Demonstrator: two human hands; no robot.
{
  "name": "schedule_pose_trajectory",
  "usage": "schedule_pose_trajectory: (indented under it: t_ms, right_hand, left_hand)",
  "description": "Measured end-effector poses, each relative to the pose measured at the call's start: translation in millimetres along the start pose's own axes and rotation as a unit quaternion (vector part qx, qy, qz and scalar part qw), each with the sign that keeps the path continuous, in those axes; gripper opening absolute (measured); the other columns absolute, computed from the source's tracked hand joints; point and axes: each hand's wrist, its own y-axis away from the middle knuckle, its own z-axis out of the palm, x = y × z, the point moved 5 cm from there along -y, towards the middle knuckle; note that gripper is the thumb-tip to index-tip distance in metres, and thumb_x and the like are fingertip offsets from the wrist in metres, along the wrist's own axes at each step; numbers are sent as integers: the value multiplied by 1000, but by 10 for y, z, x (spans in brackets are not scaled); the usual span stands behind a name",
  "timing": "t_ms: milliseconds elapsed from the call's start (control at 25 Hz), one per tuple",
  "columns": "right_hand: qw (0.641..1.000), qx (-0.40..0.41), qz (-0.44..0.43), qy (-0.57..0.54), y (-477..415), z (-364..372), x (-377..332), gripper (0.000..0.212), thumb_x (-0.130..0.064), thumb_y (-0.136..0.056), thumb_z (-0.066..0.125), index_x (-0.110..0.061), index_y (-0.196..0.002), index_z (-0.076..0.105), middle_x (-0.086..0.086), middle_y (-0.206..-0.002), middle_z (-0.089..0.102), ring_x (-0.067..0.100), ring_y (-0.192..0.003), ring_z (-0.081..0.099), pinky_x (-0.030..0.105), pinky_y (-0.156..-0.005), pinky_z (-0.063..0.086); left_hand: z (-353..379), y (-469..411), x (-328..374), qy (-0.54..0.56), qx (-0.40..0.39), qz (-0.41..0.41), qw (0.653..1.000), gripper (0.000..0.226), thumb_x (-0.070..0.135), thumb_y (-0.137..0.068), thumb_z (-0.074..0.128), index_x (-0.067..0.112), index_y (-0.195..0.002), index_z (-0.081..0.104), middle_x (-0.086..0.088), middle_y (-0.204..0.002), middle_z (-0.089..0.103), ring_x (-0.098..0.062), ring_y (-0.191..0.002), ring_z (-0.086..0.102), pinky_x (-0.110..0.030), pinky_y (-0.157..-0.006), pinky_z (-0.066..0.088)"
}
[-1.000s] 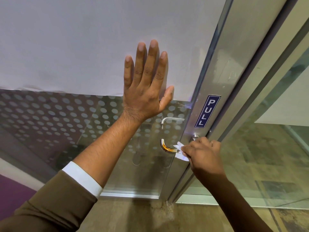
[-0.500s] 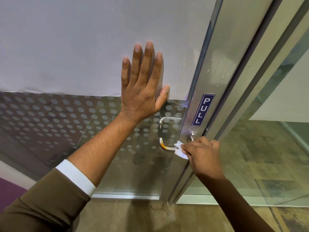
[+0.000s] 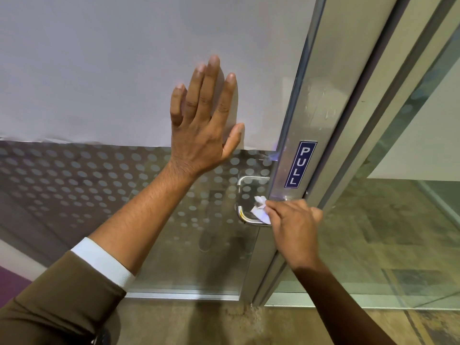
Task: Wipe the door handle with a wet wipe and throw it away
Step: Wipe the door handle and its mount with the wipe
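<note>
A metal lever door handle (image 3: 242, 215) sticks out from the aluminium door stile, low and right of centre. A crumpled white wet wipe (image 3: 260, 210) is pressed on the handle's horizontal bar. My right hand (image 3: 295, 227) pinches the wipe from the right, fingers closed on it, covering the handle's base. My left hand (image 3: 204, 125) lies flat and open on the glass door (image 3: 99, 83), fingers spread upward, up and left of the handle. A second handle (image 3: 249, 179) shows through the glass on the far side.
A blue PULL sticker (image 3: 300, 164) is on the stile above the handle. White paper covers the upper glass; dotted frosting covers the lower part. A fixed glass panel (image 3: 398, 220) stands to the right. Tiled floor (image 3: 199, 324) lies below.
My right hand has slid the wipe a little leftward along the handle bar. My left hand stays flat on the door. The view has shifted slightly.
</note>
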Motion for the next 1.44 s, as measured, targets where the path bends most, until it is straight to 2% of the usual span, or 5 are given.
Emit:
schedule_pose_trajectory:
  t_ms: [480, 800, 1120, 1360, 1440]
  right_hand:
    - [988, -74, -112, 81, 52, 291, -413, 20, -46, -79, 84, -34, -70, 72, -12, -66, 62, 13, -88, 41, 38, -74, 22]
    - [978, -157, -126, 58, 129, 243, -225, 39, -10, -82, 69, -36, -112, 65, -21, -110, 74, 17, -107, 49, 38, -79, 15]
    - [982, -73, -111, 136, 26, 339, -499, 21, -47, -89, 68, -30, -77, 73, -8, -71, 66, 20, -84, 53, 42, -77, 27]
    - [957, -29, 121, -263, -147, 236, 11, 12, -56, -84, 66, -47, -87, 72, -19, -82, 75, 10, -87, 68, 45, -92, 47]
    - [966, -42, 122, -223, -122, 113, 126, 12, -56, -87, 69, -46, -90, 74, -20, -82, 75, 8, -93, 65, 38, -92, 35]
  left_hand:
    - [74, -21, -49, -22, 0, -3, 1000, 75, 50, -105, 52, 3, -163, 40, -36, -161, 42, -52, -152, 36, -71, -121, 28]
    - [76, -30, -44, -21, 6, -5, 1000, 75, 50, -105, 53, 4, -163, 39, -36, -161, 43, -53, -151, 38, -70, -122, 26]
    - [69, -37, -42, -22, 4, -1, 1000, 75, 50, -104, 52, 4, -163, 41, -35, -161, 43, -51, -151, 37, -71, -121, 29]
    - [74, -28, -51, -18, 3, -4, 1000, 76, 50, -104, 53, 4, -163, 40, -35, -161, 43, -51, -152, 36, -71, -121, 29]
    - [77, -30, -48, -18, 3, -5, 1000, 76, 50, -104, 54, 4, -163, 40, -35, -161, 43, -52, -151, 37, -72, -121, 29]
